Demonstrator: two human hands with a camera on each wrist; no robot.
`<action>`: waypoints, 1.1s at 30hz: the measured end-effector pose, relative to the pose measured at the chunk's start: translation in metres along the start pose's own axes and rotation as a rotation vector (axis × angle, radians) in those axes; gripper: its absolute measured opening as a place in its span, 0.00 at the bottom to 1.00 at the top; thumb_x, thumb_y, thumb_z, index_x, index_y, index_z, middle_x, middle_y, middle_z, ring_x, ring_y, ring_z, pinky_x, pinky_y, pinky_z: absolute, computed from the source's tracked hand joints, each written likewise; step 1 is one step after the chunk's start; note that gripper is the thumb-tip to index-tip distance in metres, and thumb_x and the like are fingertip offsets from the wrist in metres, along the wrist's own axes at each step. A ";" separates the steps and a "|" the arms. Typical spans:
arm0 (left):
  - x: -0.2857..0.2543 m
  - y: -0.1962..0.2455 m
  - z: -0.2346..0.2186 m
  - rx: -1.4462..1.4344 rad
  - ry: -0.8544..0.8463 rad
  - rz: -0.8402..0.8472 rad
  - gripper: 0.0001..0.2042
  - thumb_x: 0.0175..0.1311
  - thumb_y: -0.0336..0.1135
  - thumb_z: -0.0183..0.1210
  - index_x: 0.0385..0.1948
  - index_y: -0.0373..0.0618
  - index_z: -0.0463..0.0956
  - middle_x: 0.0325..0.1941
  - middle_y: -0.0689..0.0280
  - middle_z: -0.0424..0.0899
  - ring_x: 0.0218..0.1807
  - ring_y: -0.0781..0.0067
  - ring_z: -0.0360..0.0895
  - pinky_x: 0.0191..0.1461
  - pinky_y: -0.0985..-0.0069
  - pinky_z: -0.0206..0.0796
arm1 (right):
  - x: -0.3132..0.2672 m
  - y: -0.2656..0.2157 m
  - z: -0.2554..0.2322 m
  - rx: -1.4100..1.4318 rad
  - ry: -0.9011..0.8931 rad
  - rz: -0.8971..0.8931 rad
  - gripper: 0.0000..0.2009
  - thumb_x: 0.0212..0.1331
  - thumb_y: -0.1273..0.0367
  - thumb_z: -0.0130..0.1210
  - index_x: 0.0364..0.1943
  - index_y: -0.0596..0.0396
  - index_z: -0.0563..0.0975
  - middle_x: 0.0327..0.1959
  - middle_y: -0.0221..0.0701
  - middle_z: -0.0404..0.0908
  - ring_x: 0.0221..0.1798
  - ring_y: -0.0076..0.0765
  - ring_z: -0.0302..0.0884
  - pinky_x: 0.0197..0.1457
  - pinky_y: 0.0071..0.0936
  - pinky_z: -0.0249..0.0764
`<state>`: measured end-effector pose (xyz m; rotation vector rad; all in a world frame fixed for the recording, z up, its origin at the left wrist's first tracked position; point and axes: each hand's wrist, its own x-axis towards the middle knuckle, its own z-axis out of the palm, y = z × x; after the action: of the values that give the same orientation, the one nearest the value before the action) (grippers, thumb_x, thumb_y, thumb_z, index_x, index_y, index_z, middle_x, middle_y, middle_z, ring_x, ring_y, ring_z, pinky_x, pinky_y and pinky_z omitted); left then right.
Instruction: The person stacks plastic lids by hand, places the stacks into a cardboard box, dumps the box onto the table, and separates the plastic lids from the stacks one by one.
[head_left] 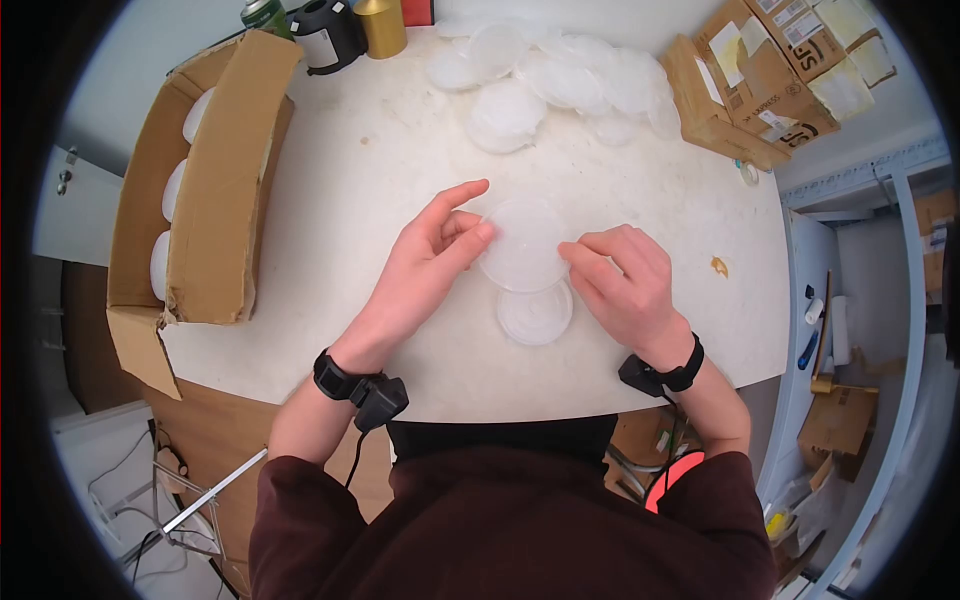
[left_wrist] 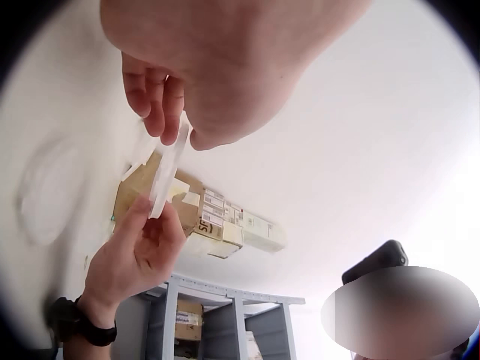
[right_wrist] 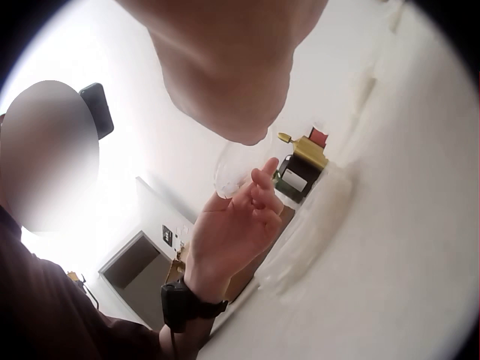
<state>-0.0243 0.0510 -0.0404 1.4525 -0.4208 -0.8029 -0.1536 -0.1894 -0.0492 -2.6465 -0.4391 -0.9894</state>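
Observation:
A round translucent plastic lid (head_left: 524, 246) is held up over the table between both hands. My left hand (head_left: 425, 255) has its thumb on the lid's left edge, with the index finger stretched out away from it. In the left wrist view, the lid (left_wrist: 166, 176) shows edge-on between the left thumb and fingers. My right hand (head_left: 628, 280) pinches the opposite edge between thumb and curled index finger. Lying on the table just below, a second clear round lid (head_left: 535, 315) is partly overlapped by the held one in the head view.
A heap of translucent lids (head_left: 570, 80) spreads along the table's back. At left stands an open cardboard box (head_left: 225, 190) with several white round pieces inside. Cardboard cartons (head_left: 755, 85) are stacked at the back right. A black container (head_left: 328, 38) and gold tin (head_left: 380, 28) stand behind.

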 end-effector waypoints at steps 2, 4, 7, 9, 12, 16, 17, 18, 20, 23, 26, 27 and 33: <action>0.001 -0.001 0.001 0.019 0.012 -0.016 0.26 0.84 0.37 0.61 0.78 0.41 0.70 0.51 0.72 0.87 0.55 0.83 0.79 0.64 0.77 0.70 | -0.006 -0.002 0.004 0.062 0.007 0.027 0.19 0.52 0.81 0.70 0.50 0.52 0.87 0.37 0.30 0.85 0.34 0.35 0.82 0.36 0.31 0.77; 0.003 -0.002 0.002 0.044 0.022 -0.029 0.24 0.84 0.35 0.61 0.76 0.40 0.72 0.52 0.70 0.88 0.55 0.83 0.81 0.65 0.77 0.71 | -0.008 0.000 0.004 0.305 0.048 0.401 0.20 0.61 0.80 0.68 0.58 0.53 0.85 0.41 0.30 0.87 0.37 0.31 0.83 0.41 0.28 0.78; 0.006 -0.004 0.000 0.014 -0.060 -0.044 0.20 0.83 0.35 0.62 0.70 0.39 0.76 0.51 0.70 0.88 0.55 0.83 0.82 0.64 0.78 0.71 | -0.015 0.013 -0.003 0.689 -0.085 0.700 0.19 0.70 0.76 0.65 0.63 0.54 0.83 0.43 0.27 0.88 0.40 0.24 0.82 0.45 0.24 0.77; 0.004 -0.009 0.005 -0.004 -0.139 -0.054 0.16 0.83 0.35 0.62 0.65 0.40 0.80 0.50 0.71 0.88 0.53 0.84 0.82 0.62 0.78 0.73 | -0.010 0.007 -0.011 0.893 -0.154 0.844 0.18 0.72 0.74 0.65 0.64 0.54 0.82 0.43 0.25 0.89 0.40 0.20 0.80 0.46 0.22 0.75; -0.001 -0.015 0.011 0.129 -0.214 -0.081 0.15 0.81 0.34 0.64 0.63 0.43 0.81 0.50 0.71 0.88 0.50 0.85 0.81 0.57 0.79 0.73 | -0.006 -0.003 -0.023 1.087 -0.348 0.966 0.17 0.74 0.72 0.64 0.65 0.55 0.82 0.42 0.22 0.88 0.40 0.16 0.76 0.46 0.20 0.73; -0.008 -0.019 0.022 0.308 -0.208 -0.030 0.19 0.78 0.33 0.66 0.68 0.45 0.79 0.49 0.71 0.88 0.45 0.85 0.79 0.53 0.79 0.73 | -0.007 -0.004 -0.025 1.075 -0.571 0.870 0.19 0.74 0.72 0.65 0.66 0.54 0.81 0.39 0.20 0.84 0.37 0.14 0.74 0.44 0.19 0.72; -0.010 -0.021 0.026 0.239 -0.149 0.046 0.22 0.77 0.32 0.67 0.70 0.45 0.77 0.47 0.71 0.88 0.44 0.84 0.78 0.51 0.80 0.72 | -0.009 -0.004 -0.023 1.077 -0.569 0.892 0.19 0.74 0.72 0.65 0.66 0.54 0.81 0.39 0.20 0.84 0.37 0.14 0.74 0.44 0.19 0.72; -0.011 -0.021 0.030 0.171 -0.087 0.122 0.25 0.76 0.32 0.68 0.72 0.45 0.75 0.46 0.71 0.87 0.42 0.84 0.77 0.50 0.80 0.71 | -0.011 -0.003 -0.020 1.121 -0.498 0.945 0.19 0.74 0.72 0.66 0.66 0.54 0.81 0.37 0.19 0.82 0.37 0.14 0.73 0.43 0.19 0.71; -0.011 -0.021 0.030 0.205 -0.076 0.090 0.26 0.76 0.32 0.69 0.73 0.44 0.74 0.44 0.72 0.86 0.41 0.84 0.76 0.50 0.80 0.71 | -0.015 -0.001 -0.020 1.168 -0.430 1.016 0.20 0.73 0.71 0.66 0.67 0.54 0.81 0.35 0.19 0.80 0.36 0.14 0.73 0.42 0.19 0.71; -0.007 -0.020 0.023 0.252 -0.061 0.007 0.27 0.77 0.33 0.68 0.74 0.43 0.72 0.42 0.73 0.84 0.41 0.85 0.76 0.50 0.81 0.70 | -0.013 0.002 -0.024 1.157 -0.341 1.074 0.20 0.74 0.71 0.65 0.68 0.54 0.80 0.33 0.18 0.78 0.35 0.14 0.73 0.40 0.20 0.70; -0.006 -0.024 0.022 0.260 -0.035 -0.012 0.22 0.77 0.32 0.67 0.69 0.43 0.75 0.38 0.74 0.84 0.39 0.85 0.75 0.49 0.81 0.70 | -0.016 0.004 -0.030 1.092 -0.532 0.993 0.21 0.75 0.69 0.65 0.68 0.55 0.79 0.33 0.19 0.79 0.34 0.15 0.73 0.40 0.22 0.71; -0.006 -0.024 0.022 0.313 -0.046 -0.009 0.18 0.78 0.32 0.66 0.66 0.42 0.78 0.37 0.74 0.84 0.37 0.85 0.74 0.47 0.81 0.69 | -0.018 0.005 -0.029 1.044 -0.545 0.944 0.21 0.74 0.68 0.66 0.68 0.56 0.79 0.32 0.21 0.80 0.34 0.17 0.74 0.39 0.24 0.72; -0.004 -0.029 0.027 0.480 -0.017 0.110 0.08 0.78 0.31 0.65 0.52 0.40 0.85 0.33 0.74 0.84 0.34 0.85 0.73 0.41 0.81 0.68 | -0.024 0.004 -0.018 0.820 -0.581 0.804 0.21 0.72 0.65 0.67 0.64 0.59 0.81 0.28 0.28 0.81 0.32 0.26 0.76 0.37 0.29 0.73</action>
<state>-0.0520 0.0368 -0.0649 1.8471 -0.7358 -0.6504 -0.1801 -0.2045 -0.0527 -1.9623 0.1249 0.2010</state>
